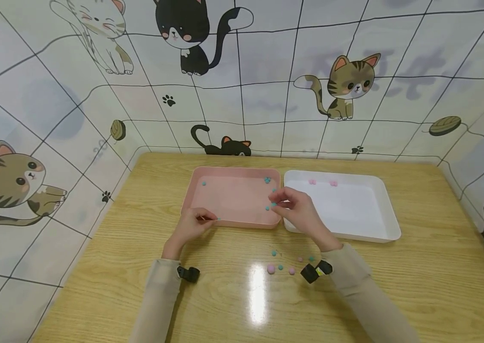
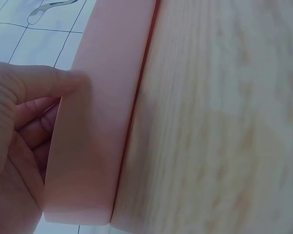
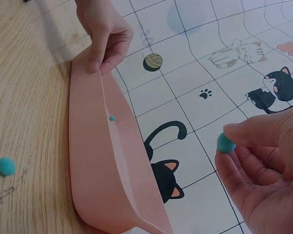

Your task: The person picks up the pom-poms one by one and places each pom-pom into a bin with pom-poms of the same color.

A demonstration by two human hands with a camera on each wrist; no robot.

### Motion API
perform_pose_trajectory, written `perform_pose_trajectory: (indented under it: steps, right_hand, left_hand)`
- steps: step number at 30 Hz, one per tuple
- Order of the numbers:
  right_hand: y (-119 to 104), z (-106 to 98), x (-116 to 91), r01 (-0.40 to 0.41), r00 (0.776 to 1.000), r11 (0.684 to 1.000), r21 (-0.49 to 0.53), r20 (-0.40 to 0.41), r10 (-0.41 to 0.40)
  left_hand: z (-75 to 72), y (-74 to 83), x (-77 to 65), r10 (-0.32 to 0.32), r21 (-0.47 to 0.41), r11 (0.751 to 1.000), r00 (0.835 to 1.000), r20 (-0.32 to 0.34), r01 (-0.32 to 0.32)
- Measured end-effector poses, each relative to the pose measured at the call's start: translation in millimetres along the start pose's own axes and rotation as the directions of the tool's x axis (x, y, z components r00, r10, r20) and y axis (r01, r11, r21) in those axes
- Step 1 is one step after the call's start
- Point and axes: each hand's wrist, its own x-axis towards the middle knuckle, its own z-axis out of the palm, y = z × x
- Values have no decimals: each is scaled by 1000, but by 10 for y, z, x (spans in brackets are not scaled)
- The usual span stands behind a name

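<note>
Between thumb and fingertips my right hand (image 1: pixel 303 209) pinches a small teal ball (image 3: pixel 226 143). This hand is above the right end of the pink tray (image 1: pixel 231 197), beside the white tray (image 1: pixel 349 209). At the pink tray's near left side, my left hand (image 1: pixel 192 224) grips the wall. Its thumb (image 2: pixel 71 84) lies on the outer face, with the other fingers behind the rim. Inside the pink tray are a teal cluster (image 1: pixel 267 180) at the far right and several loose teal balls, one (image 1: pixel 204 183) at the far left.
Two pink pieces, a left one (image 1: pixel 312 181) and a right one (image 1: pixel 333 183), lie in the white tray's far part. Several teal and pink balls, including a larger pink ball (image 1: pixel 271 269), lie on the wooden table (image 1: pixel 224 295) before the trays. A cat-patterned wall stands behind.
</note>
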Motion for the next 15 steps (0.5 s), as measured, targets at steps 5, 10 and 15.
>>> perform_pose_trajectory:
  steps: [5,10,15]
  right_hand:
    - [16,27,49,0,1000,1000,28,-11,0]
    - [43,52,88,10,1000,997,76,-26,-8]
    - [50,80,135,0,999,994,111,-32,4]
  left_hand:
    - [2,13,-2,5,7,1000,1000,-9,-5]
    - [1,35,-2,-4,5,1000,1000,-9,4]
    - [1,36,-3,-2,6,1000,1000,-8,2]
